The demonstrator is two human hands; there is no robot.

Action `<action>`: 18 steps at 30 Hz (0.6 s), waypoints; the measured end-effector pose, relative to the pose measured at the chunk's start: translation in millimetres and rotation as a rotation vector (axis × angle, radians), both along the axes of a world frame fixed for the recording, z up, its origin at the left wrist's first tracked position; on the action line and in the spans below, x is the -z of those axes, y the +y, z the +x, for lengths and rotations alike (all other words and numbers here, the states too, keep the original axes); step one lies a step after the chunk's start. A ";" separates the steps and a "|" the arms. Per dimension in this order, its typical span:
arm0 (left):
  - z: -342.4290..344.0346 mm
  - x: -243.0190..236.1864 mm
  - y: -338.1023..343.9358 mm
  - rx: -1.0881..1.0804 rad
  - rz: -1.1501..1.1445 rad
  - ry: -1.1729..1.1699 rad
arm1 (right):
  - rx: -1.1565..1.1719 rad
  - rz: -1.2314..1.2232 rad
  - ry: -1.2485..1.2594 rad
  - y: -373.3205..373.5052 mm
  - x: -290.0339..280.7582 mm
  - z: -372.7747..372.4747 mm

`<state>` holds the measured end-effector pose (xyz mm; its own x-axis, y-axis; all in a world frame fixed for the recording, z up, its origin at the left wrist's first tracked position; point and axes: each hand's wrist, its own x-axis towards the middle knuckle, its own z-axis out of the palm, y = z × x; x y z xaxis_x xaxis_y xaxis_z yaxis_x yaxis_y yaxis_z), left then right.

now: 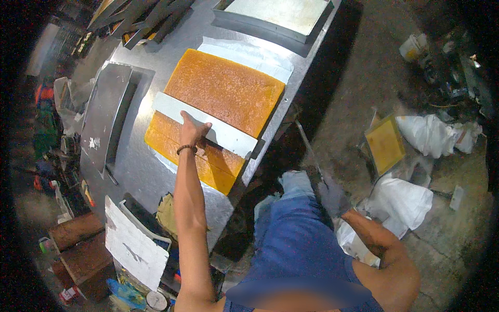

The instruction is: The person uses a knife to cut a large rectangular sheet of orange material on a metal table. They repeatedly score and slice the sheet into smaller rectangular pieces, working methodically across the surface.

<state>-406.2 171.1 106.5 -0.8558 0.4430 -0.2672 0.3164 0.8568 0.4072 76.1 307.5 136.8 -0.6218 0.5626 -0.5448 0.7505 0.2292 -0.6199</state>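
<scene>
My left hand (pixel 193 130), a beaded band at its wrist, holds a long white flat strip (pixel 231 136) down across an orange-brown slab (pixel 223 88). Part of the slab below the strip shows straight cut lines. The slab rests on pale paper (pixel 247 54) on a metal table (pixel 130 177). My right hand (pixel 332 195), in a grey glove, is closed on a long thin metal blade (pixel 306 140), held low off the table's right edge, beside my jeans.
Metal trays lie at the table's left (pixel 106 114) and far end (pixel 267 15), with metal frames (pixel 125 21) at top left. On the floor at right are white sacks (pixel 426 132), a yellow panel (pixel 384 143) and a bucket (pixel 410 47). A white board (pixel 135 244) stands lower left.
</scene>
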 end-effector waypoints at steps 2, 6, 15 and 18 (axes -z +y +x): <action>-2.8 7.8 -0.4 -0.012 -0.001 -0.022 | 0.035 0.168 0.183 -6.6 -5.7 4.5; -6.5 16.0 7.4 -0.010 -0.049 0.049 | 0.072 0.073 0.152 -9.5 -9.7 -16.8; 18.8 -16.5 30.8 -0.275 -0.069 -0.109 | -0.013 -0.206 0.275 8.3 27.4 -180.2; 25.1 -18.1 37.2 -0.346 -0.063 -0.064 | -0.044 -0.256 0.229 15.4 32.0 -216.6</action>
<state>-381.1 208.3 124.6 -0.9328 0.1109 -0.3429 -0.0215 0.9326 0.3602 -140.5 322.9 104.8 -0.7651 0.3957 -0.5081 0.5778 0.0734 -0.8129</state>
